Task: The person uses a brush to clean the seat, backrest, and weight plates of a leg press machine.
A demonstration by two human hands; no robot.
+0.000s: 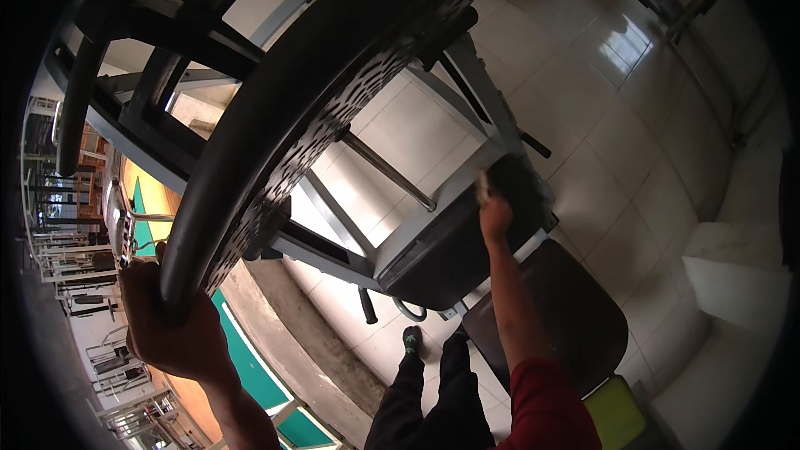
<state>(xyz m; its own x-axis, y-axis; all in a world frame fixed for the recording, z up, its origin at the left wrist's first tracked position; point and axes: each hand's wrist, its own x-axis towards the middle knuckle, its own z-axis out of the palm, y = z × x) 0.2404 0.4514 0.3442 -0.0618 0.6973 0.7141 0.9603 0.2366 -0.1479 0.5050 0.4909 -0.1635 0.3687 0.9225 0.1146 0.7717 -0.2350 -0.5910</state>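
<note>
My left hand (pixel 172 325) grips the lower end of a thick black curved bar (pixel 250 125) on a gym machine. Beside that bar lies a plate with a raised pattern (pixel 312 144). My right hand (pixel 495 215) is blurred, over the upper end of a black padded cushion (pixel 431 256) on the machine's grey metal frame (pixel 337 215). Whether it holds something dark there cannot be made out. A second dark cushion (pixel 578 312) lies beneath and beside my right forearm. A chrome rod (pixel 390 172) runs between the plate and the frame near the first cushion.
Black handles (pixel 367 306) (pixel 535 145) stick out from the frame. A concrete ledge (pixel 300 325) curves along the left of the tiled floor (pixel 600 200). Other gym machines (pixel 112 359) stand far left, more equipment (pixel 681 12) at upper right. A white block (pixel 734 275) is at right.
</note>
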